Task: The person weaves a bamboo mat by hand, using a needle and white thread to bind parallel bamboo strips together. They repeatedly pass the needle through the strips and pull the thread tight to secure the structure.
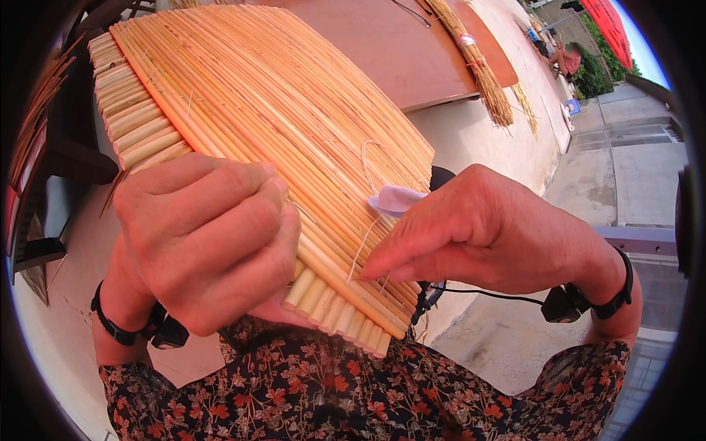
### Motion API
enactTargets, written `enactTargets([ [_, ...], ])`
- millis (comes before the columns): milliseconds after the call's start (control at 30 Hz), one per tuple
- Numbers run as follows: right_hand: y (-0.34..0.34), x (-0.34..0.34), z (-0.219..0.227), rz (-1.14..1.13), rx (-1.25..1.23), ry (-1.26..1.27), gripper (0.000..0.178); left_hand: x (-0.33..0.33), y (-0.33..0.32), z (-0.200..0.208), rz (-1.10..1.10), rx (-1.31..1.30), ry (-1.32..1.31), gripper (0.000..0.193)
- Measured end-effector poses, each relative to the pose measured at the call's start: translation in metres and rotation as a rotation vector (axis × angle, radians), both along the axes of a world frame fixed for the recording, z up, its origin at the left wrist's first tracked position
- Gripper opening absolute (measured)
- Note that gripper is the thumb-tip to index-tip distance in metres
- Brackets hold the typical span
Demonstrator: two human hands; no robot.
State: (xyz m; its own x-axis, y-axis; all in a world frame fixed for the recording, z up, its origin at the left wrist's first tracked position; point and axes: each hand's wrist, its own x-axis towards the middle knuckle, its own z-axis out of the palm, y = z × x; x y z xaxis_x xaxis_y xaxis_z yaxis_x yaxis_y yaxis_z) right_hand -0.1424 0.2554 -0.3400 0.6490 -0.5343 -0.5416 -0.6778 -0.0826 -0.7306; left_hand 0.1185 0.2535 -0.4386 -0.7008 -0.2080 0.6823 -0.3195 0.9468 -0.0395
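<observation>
A panel of straw-coloured stalks lies slanted before me, its long stalks side by side over a layer of short crosswise stalks that shows along the edge. My left hand is closed round the near edge of the panel, its fingers curled on top and part of the palm showing beneath. Close to the lower right corner, my right hand pinches at a white thread against the stalks. The thread loops up over the panel beside a pale, whitish piece at my right hand, of a kind I cannot make out.
Behind the panel stands a brown table with a tied bundle of straw over its edge. Dark furniture and thin loose stalks are at the left. A person sits far off at the upper right.
</observation>
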Motion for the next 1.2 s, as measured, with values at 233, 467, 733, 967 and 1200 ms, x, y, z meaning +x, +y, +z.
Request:
enactTargets([
  [233, 0.001, 0.000, 0.003, 0.032, -0.041, 0.011, 0.023, 0.003, 0.001, 0.000, -0.006, 0.007, 0.000, 0.056],
  [467, -0.001, 0.005, 0.003, 0.131, -0.178, -0.014, 0.021, 0.001, -0.001, 0.002, -0.021, 0.008, -0.003, 0.056],
  [733, -0.013, 0.005, 0.018, 0.168, -0.248, 0.040, 0.013, -0.004, -0.020, 0.021, -0.110, -0.001, -0.017, 0.060],
  [967, -0.051, -0.024, 0.058, 0.018, -0.480, -0.055, 0.008, -0.031, -0.095, 0.092, -0.279, -0.155, -0.086, 0.060],
  [1200, -0.072, -0.043, 0.085, -0.001, -0.591, 0.027, 0.011, -0.051, -0.116, 0.127, -0.288, 0.071, -0.089, 0.061],
])
